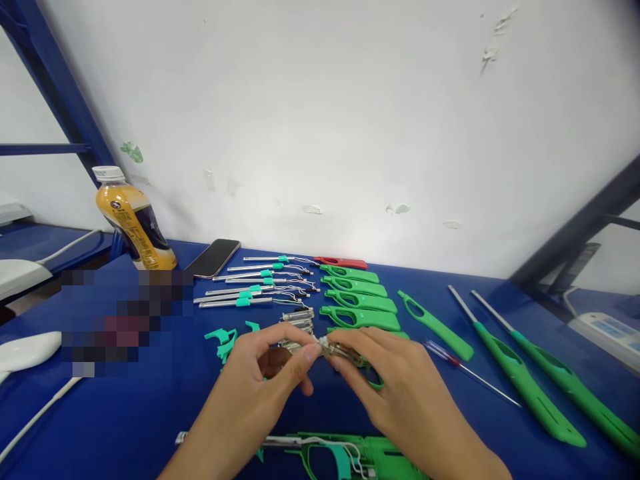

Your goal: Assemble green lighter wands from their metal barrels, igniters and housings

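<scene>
Between my hands is a small clear lighter fuel tank (345, 353) with a whitish end fitting. My right hand (400, 377) has its fingers closed around the tank's body. The thumb and index finger of my left hand (260, 377) pinch at the fitting; the exact contact is partly hidden. Behind my left fingers lie several similar clear tanks (299, 315), partly covered. Loose teal triggers (223, 341) sit left of them. Below my hands, near the front edge, an open green lighter shell (383, 453) holds a metal tube, a teal trigger and white wires.
Several metal rods (235, 302) with wires lie behind, beside green handle shells (363, 301) and a red one (340, 263). A screwdriver (470, 373) and long green lighters (530, 387) are at right. A phone (215, 257) and drink bottle (133, 223) stand back left.
</scene>
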The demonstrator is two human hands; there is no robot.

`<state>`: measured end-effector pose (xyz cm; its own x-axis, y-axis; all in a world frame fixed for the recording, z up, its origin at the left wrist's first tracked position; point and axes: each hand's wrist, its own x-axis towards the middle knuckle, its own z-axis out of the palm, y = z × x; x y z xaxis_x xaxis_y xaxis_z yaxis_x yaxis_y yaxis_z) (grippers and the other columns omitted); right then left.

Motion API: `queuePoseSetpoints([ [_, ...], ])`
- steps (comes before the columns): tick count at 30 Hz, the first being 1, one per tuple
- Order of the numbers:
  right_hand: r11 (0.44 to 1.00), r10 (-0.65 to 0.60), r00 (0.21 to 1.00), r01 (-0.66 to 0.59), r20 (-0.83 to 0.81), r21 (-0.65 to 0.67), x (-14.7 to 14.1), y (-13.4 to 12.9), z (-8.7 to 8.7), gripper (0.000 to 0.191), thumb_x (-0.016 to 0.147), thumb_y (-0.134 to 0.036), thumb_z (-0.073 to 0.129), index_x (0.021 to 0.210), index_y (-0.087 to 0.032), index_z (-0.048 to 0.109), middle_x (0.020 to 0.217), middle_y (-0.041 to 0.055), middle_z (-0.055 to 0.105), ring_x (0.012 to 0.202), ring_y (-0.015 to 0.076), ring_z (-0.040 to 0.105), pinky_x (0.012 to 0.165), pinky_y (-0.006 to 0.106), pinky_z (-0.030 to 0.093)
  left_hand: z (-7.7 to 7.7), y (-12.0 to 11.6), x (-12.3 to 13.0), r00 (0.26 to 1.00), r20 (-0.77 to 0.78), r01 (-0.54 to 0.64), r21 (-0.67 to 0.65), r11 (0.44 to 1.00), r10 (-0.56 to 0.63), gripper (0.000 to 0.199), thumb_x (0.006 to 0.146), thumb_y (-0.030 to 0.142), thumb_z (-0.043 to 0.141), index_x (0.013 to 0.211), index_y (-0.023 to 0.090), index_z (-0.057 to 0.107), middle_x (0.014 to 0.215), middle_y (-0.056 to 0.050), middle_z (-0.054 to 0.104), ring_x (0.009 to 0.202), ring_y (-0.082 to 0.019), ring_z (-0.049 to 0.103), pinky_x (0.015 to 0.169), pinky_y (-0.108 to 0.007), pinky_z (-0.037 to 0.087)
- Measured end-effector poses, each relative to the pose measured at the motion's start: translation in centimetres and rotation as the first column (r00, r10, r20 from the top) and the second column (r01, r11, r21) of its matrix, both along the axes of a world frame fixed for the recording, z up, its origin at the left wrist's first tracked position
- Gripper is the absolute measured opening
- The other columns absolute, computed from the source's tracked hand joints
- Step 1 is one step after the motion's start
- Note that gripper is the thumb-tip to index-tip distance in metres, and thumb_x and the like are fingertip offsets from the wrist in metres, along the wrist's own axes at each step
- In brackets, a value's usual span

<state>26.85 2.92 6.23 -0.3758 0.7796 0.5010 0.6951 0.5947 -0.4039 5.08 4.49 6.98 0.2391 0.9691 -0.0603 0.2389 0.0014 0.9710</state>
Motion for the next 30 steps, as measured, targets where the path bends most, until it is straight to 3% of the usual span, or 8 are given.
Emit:
queuePoseSetpoints([
  [9,1.000,0.017,0.999,-0.017,0.038,0.011,0.06,0.06,-0.11,0.013,0.119,-0.030,0.063,0.124,-0.033,0.075,0.104,-0.0046,0.085,0.084,0.0200,0.081,0.072,0.033,0.054,-0.09,-0.01,0.09,1.000,-0.004,-0.014,0.019,1.000,0.014,0.067,0.089,0.089,0.064,0.085,0.023,0.074,0.063,-0.002,0.070,0.051,-0.012,0.039,0.049,-0.026,0.029],
  [11,0.999,0.029,0.998,-0.030,0.051,0.015,0.05,0.09,-0.15,0.013,0.119,-0.029,0.065,0.126,-0.033,0.075,0.102,-0.0050,0.084,0.083,0.0199,0.080,0.071,0.033,0.052,-0.04,-0.05,0.07,1.000,-0.005,-0.021,0.034,0.999,0.021,0.068,0.089,0.090,0.064,0.080,0.023,0.073,0.062,-0.002,0.070,0.052,-0.013,0.042,0.051,-0.025,0.032],
  [14,0.999,0.042,0.997,-0.043,0.063,0.022,0.04,0.08,-0.16,0.015,0.117,-0.026,0.068,0.128,-0.032,0.074,0.101,-0.0057,0.083,0.083,0.0198,0.079,0.072,0.034,0.052,-0.04,0.00,0.05,1.000,-0.006,-0.016,0.036,0.999,0.016,0.065,0.087,0.087,0.069,0.074,0.023,0.071,0.061,-0.003,0.070,0.057,-0.015,0.050,0.055,-0.026,0.037],
  [19,0.998,0.058,0.997,-0.059,0.060,0.029,0.10,0.06,-0.14,0.015,0.117,-0.025,0.068,0.129,-0.032,0.075,0.102,-0.0058,0.083,0.083,0.0186,0.078,0.072,0.033,0.051,-0.11,0.11,-0.01,1.000,-0.012,-0.011,0.020,1.000,0.012,0.057,0.085,0.079,0.074,0.076,0.024,0.069,0.058,0.000,0.069,0.049,-0.012,0.039,0.051,-0.026,0.029],
  [25,0.998,0.055,0.997,-0.056,0.052,0.009,0.10,-0.01,-0.19,0.014,0.117,-0.027,0.069,0.128,-0.031,0.076,0.103,-0.0057,0.084,0.084,0.0180,0.079,0.072,0.032,0.052,-0.17,0.27,-0.23,0.999,-0.051,0.012,0.064,0.998,-0.009,0.055,0.092,0.078,0.064,0.080,0.025,0.072,0.061,-0.001,0.070,0.061,-0.020,0.064,0.062,-0.029,0.044],
  [30,0.999,0.048,0.998,-0.048,0.052,0.002,0.04,-0.04,-0.14,0.016,0.117,-0.027,0.069,0.130,-0.031,0.076,0.103,-0.0059,0.084,0.085,0.0184,0.080,0.073,0.033,0.054,-0.12,0.10,-0.21,0.997,-0.073,0.042,0.110,0.993,-0.034,0.053,0.097,0.073,0.059,0.081,0.025,0.072,0.061,0.000,0.070,0.061,-0.019,0.068,0.064,-0.029,0.049],
])
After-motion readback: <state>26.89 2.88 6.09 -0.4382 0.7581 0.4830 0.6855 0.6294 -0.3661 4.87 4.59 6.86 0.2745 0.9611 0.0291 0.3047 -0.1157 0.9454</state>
